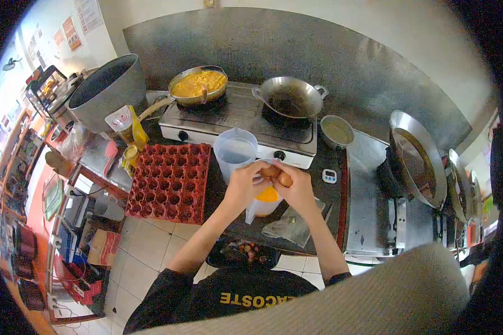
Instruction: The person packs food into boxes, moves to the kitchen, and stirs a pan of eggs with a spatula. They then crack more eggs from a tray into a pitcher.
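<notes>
My left hand (247, 184) and my right hand (296, 192) meet over a white plastic jug (264, 209) with yellow egg (268, 194) inside. Fingers of the left hand close on a brown egg (270, 171), its far side hidden by them. In the right hand is another brown egg (285, 180), right beside the first. Just beyond my hands stands a clear measuring jug (236, 146). A red egg tray (167, 181) with bare hollows lies left of my left forearm.
A two-burner stove (237, 117) bears a pan of yellow food (198, 84) and a wok (292, 96). To the right are a small pot (336, 132), a timer (329, 176) and a plastic bag (293, 226). Below the counter edge sits a black bin (218, 258) with shells.
</notes>
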{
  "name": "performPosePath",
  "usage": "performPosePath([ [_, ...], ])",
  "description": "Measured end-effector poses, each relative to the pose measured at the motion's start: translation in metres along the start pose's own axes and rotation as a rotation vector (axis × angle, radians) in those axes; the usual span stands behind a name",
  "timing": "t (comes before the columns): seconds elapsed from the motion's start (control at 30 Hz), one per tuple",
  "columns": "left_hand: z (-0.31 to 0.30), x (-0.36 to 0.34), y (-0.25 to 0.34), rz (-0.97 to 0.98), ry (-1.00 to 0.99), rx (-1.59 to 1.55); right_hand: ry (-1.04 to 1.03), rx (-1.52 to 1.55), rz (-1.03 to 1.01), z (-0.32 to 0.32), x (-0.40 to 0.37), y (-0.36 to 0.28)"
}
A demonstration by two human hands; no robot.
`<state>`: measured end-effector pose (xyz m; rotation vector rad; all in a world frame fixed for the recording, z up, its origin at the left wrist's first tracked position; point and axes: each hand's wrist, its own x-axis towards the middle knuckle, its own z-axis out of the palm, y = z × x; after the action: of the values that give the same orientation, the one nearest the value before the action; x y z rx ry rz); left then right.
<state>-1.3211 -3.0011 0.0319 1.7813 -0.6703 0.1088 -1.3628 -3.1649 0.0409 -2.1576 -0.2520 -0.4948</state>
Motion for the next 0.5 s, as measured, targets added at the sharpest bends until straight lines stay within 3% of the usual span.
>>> performPosePath([
  [0.5, 0.005, 0.001, -0.017, 0.026, 0.012, -0.006, 0.053, -0.184, -0.076, 0.007, -0.004, 0.006],
])
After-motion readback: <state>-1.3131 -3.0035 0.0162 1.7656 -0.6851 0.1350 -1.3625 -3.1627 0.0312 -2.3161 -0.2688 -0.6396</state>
